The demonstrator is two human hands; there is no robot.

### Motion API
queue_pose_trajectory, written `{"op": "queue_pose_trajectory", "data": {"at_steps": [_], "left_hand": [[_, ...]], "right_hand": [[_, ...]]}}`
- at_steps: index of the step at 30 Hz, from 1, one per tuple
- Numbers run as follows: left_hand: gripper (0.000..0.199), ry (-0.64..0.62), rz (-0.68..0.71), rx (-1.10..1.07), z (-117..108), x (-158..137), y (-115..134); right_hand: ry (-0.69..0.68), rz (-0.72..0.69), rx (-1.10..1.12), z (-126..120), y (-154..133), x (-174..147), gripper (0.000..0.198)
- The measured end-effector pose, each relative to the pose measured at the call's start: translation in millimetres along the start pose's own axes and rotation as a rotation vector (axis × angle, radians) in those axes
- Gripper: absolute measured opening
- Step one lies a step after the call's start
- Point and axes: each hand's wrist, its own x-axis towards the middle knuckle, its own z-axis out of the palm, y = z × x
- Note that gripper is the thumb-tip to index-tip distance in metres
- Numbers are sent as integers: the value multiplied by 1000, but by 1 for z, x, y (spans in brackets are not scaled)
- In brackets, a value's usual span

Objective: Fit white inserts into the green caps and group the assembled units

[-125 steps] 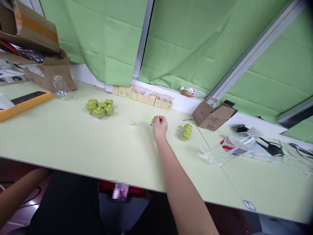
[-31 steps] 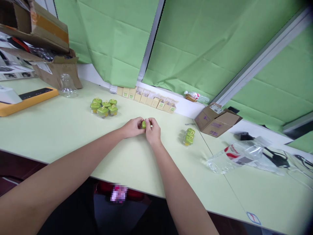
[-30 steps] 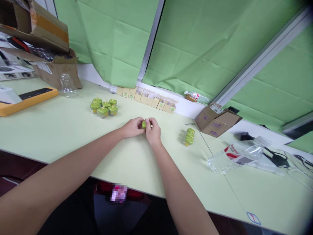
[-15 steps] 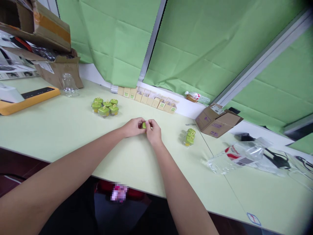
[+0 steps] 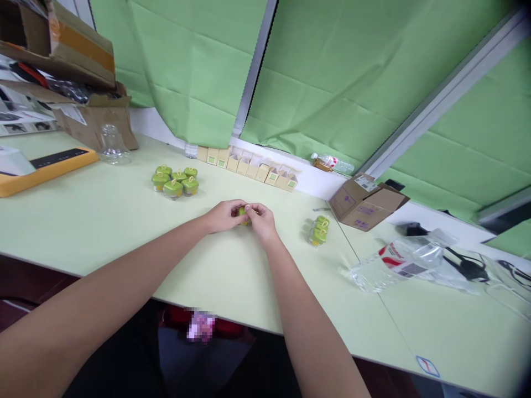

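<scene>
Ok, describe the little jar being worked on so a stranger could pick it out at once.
On the pale green table, find the two bare arms meeting near its middle. The small green-lidded jar is pinched between the left hand and the right hand. Unlike the cluster of jars to the left and the stack of jars to the right, it alone is held.
</scene>
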Motion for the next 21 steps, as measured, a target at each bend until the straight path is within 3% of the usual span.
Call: {"op": "queue_pose_trajectory", "data": {"at_steps": [4, 7, 17, 21], "left_hand": [[32, -27, 1, -24, 2, 1, 2], [30, -4, 4, 76, 1, 1, 4], [30, 301, -74, 830, -31, -1, -4], [29, 379, -88, 998, -38, 1, -7]], "right_hand": [[12, 31, -23, -1, -4, -2, 16], [9, 24, -60, -1, -4, -1, 16], [125, -14, -310, -14, -2, 1, 22], [116, -32, -344, -15, -1, 0, 21]]}}
